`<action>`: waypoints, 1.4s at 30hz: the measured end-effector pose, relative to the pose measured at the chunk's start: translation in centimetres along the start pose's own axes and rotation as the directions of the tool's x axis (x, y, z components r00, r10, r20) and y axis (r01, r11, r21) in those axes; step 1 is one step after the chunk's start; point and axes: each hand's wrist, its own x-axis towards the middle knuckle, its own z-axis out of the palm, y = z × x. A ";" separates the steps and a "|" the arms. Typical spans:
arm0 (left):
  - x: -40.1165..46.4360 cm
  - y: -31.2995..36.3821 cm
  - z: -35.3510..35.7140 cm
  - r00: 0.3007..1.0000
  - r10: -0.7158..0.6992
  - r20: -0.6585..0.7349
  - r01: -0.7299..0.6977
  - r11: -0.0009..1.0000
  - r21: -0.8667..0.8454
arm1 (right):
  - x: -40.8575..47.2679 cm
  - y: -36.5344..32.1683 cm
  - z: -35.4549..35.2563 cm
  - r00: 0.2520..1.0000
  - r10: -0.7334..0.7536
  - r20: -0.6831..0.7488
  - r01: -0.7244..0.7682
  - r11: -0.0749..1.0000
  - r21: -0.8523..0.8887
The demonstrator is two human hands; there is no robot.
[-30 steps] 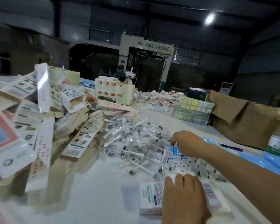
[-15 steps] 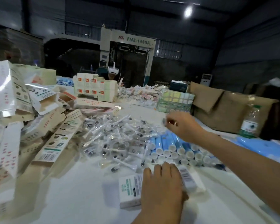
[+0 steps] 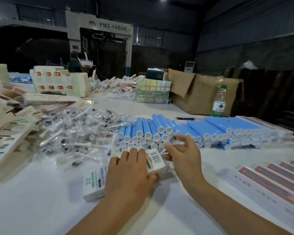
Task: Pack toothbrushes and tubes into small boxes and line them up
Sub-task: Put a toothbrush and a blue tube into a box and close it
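A small white box [image 3: 94,181] with green print lies on the white table in front of me. My left hand [image 3: 131,173] rests on top of it, fingers curled over its far edge and thumb at the right end. My right hand [image 3: 182,155] pinches a clear-wrapped toothbrush [image 3: 175,141] just beyond the box's right end. A heap of wrapped toothbrushes [image 3: 78,133] lies behind the box. Blue tubes [image 3: 151,131] with white caps are stacked to the right of the heap.
Flat unfolded boxes [image 3: 8,133] pile up at the left. Packed boxes [image 3: 268,180] lie in a row at the right. Behind stand a water bottle [image 3: 219,102], a cardboard carton [image 3: 202,92], stacked packs [image 3: 153,92] and a person wearing a headset [image 3: 85,63].
My right hand has come back from the tube stack to the box's right end, now pinching a wrapped toothbrush. The view has swung right. My left hand stays on the box.
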 end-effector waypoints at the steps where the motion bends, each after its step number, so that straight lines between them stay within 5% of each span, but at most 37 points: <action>1: -0.1 0.2 0.1 1.000 -0.008 -0.015 0.008 1.000 0.016 | -0.3 0.1 0.1 1.000 0.005 -0.024 -0.005 1.000 -0.019; 4: 0.0 0.1 0.3 0.998 -0.018 -0.056 0.019 1.000 0.019 | -1.0 0.9 0.0 0.997 -0.034 -0.074 0.021 0.986 -0.163; 7: 0.0 0.1 0.3 0.996 -0.003 -0.087 0.005 1.000 0.022 | -1.6 0.9 0.5 0.994 -0.100 0.036 0.106 0.955 -0.278; 22: -0.1 -0.5 0.4 0.993 0.001 -0.118 0.000 1.000 0.004 | -1.9 0.9 0.4 0.983 -0.065 0.170 0.094 0.981 -0.172; 27: -0.2 -0.2 0.3 0.992 0.000 -0.124 0.001 1.000 0.007 | -2.1 1.4 0.8 0.985 0.052 0.162 -0.048 0.999 -0.025; 34: -0.3 0.1 0.1 0.991 0.014 -0.135 -0.011 1.000 0.021 | -2.2 1.4 1.3 0.983 0.051 0.176 -0.039 0.997 -0.073; 37: -0.2 0.1 -0.1 0.990 -0.006 -0.141 0.006 1.000 0.001 | -1.9 0.7 0.8 0.957 0.259 0.131 -0.281 0.938 0.203; 39: -0.2 0.1 -0.2 0.990 -0.023 -0.139 0.023 1.000 -0.008 | -1.6 0.3 0.4 0.867 0.442 0.228 -0.497 0.755 0.428; 40: -0.2 0.0 -0.3 0.990 -0.022 -0.140 0.022 1.000 -0.002 | -1.8 -0.1 0.5 0.821 0.486 0.302 -0.571 0.680 0.460; 42: -0.3 0.2 -0.3 0.993 -0.012 -0.121 0.013 1.000 0.009 | -2.1 -0.4 0.7 0.807 0.457 0.374 -0.587 0.691 0.422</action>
